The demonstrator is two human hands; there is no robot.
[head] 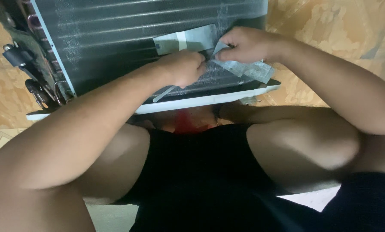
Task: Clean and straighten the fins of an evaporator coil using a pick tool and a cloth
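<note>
A finned condenser coil (115,38) of an air-conditioner unit lies in front of me, dark with thin horizontal tubes. A silvery foil tape strip (188,38) is stuck across its fins. My right hand (244,43) pinches a crumpled loose piece of the foil tape (248,68) and lifts it from the coil. My left hand (181,66) is closed in a fist against the coil beside it, fingers curled on the tape's edge or a small tool; I cannot tell which. A thin pale strip (164,93) pokes out below the left hand.
The unit's white base rim (201,101) runs along the near edge. Copper pipes and valve fittings (33,64) crowd the left end. A beige patterned tile floor (330,25) surrounds the unit. My bare knees and dark shorts (201,172) fill the lower view.
</note>
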